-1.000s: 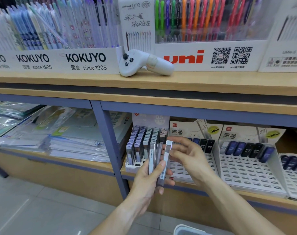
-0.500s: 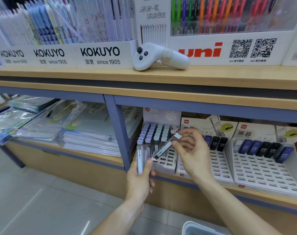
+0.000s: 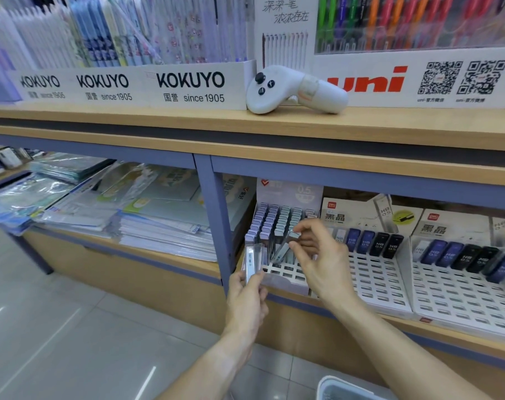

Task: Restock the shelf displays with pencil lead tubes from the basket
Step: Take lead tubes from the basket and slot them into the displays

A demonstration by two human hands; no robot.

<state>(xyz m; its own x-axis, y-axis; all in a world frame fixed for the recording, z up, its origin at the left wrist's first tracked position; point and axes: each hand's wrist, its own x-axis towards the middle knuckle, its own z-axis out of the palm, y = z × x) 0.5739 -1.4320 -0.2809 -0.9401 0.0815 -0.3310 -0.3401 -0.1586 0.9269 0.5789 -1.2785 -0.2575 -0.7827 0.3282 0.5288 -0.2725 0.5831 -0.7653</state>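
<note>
My left hand (image 3: 247, 295) grips a small bunch of clear pencil lead tubes (image 3: 253, 259) upright, just in front of the lower shelf's edge. My right hand (image 3: 317, 255) pinches a single clear tube with a grey cap (image 3: 286, 246), tilted, over the white slotted display tray (image 3: 286, 274). That tray's back rows hold several grey and lilac capped tubes (image 3: 277, 220). The basket's rim (image 3: 340, 385) shows at the bottom edge of the view.
Two more white display trays (image 3: 372, 281) with dark HB 0.5 tubes (image 3: 372, 243) stand to the right. A blue shelf post (image 3: 216, 215) rises left of my hands. Stacked plastic folders (image 3: 101, 209) fill the left bay. A white controller (image 3: 291, 89) lies on the upper shelf.
My right hand has carried the single tube away from the bunch and down toward the slotted tray. My left hand has dropped slightly with its bunch. The view has shifted left and closer.
</note>
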